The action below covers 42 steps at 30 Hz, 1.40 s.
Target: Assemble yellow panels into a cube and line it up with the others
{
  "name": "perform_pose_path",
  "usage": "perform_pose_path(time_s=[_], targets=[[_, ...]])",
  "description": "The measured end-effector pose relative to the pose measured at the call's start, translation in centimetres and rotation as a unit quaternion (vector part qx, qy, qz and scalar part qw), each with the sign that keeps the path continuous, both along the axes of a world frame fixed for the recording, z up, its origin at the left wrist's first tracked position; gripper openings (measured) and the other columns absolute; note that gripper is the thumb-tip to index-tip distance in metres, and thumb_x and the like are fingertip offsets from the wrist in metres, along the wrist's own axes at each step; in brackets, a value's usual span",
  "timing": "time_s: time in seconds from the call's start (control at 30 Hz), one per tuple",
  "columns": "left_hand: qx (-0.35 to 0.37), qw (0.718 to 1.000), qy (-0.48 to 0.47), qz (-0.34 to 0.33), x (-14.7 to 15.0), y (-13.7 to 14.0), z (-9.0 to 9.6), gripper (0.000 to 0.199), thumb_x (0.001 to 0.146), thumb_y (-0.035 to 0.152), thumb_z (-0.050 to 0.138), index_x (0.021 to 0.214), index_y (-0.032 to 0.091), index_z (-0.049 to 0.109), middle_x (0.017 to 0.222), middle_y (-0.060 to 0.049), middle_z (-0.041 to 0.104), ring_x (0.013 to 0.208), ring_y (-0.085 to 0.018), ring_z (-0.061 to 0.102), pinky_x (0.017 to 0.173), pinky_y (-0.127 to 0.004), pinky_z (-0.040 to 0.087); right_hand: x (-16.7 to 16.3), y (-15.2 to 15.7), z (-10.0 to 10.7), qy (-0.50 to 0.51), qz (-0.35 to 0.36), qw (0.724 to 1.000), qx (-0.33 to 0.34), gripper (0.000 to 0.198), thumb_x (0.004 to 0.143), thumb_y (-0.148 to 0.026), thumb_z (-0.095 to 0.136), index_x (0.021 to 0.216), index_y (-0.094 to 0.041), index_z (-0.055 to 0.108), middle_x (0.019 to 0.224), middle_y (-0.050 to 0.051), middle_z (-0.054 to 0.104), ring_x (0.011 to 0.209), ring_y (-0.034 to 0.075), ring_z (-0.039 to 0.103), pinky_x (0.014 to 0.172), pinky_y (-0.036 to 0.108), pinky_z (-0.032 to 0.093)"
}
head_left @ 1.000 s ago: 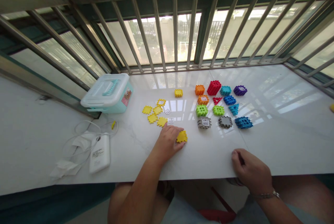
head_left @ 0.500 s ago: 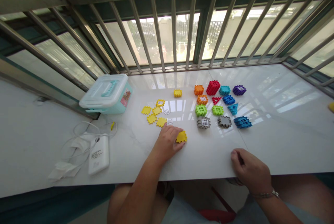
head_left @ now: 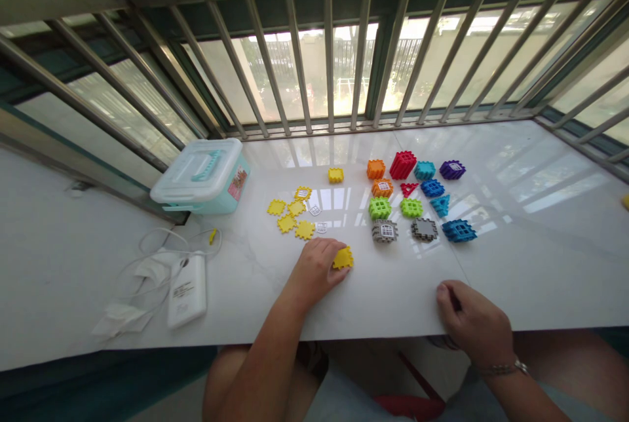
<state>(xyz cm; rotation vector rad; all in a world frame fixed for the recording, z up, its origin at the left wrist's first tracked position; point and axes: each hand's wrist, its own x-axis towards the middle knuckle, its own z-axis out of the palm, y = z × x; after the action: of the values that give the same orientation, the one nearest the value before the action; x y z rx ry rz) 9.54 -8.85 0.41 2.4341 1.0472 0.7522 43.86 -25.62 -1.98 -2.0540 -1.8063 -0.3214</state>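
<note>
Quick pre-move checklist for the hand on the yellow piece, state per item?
1. Left hand touches yellow piece: ok.
2. Piece lifted off the counter: not ok, it lies flat.
3. Firm pinch on the piece: cannot tell, fingers hide its near edge.
4. Right hand free: ok, rests closed at the counter edge.
5. Loose yellow pieces apart from the hand: ok.
6. Storage box lid shut: ok.

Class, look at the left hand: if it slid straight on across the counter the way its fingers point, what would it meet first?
The left hand points right and slightly away; its fingers already touch the yellow block. Beyond it, probably the grey block, though depth is unclear.
</note>
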Motion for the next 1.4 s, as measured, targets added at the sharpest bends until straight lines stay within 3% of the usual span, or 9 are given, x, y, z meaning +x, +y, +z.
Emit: perform_pose_path(time_s=[0.77,1.03,1.4], targets=[[0.001,1.0,0.001,0.002,0.06,-0.06,0.08,0.042,0.089,0.026,0.087,0.125,0.027,0.067,0.125,-0.008,0.076,0.118,-0.031,0.07,0.108,-0.052,0.054,0.07,-0.02,-0.02,0.008,-0.002,1.0,-0.004,0.033,0.106,-0.043,0.054,0.092,-0.022,0.075,0.075,0.003,0.073,0.067,0.019,0.066,0.062,0.031,0.037],[0.008,1.0,0.011,-0.007,0.06,0.03,0.27,0.019,0.088,0.026,0.087,0.101,0.025,0.073,0.119,-0.008,0.076,0.111,-0.029,0.07,0.101,-0.049,0.055,0.14,-0.04,-0.03,-0.001,0.0,1.0,-0.001,0.033,0.106,-0.043,0.053,0.093,-0.023,0.075,0.076,0.003,0.073,0.068,0.019,0.066,0.062,0.031,0.037],[0.004,1.0,0.017,-0.005,0.05,0.07,0.27,0.018,0.088,0.025,0.088,0.098,0.026,0.073,0.119,-0.008,0.076,0.111,-0.029,0.07,0.101,-0.05,0.055,0.04,0.06,0.01,0.009,-0.001,1.0,-0.002,0.033,0.106,-0.043,0.053,0.093,-0.023,0.075,0.074,0.003,0.072,0.067,0.019,0.065,0.063,0.031,0.036]])
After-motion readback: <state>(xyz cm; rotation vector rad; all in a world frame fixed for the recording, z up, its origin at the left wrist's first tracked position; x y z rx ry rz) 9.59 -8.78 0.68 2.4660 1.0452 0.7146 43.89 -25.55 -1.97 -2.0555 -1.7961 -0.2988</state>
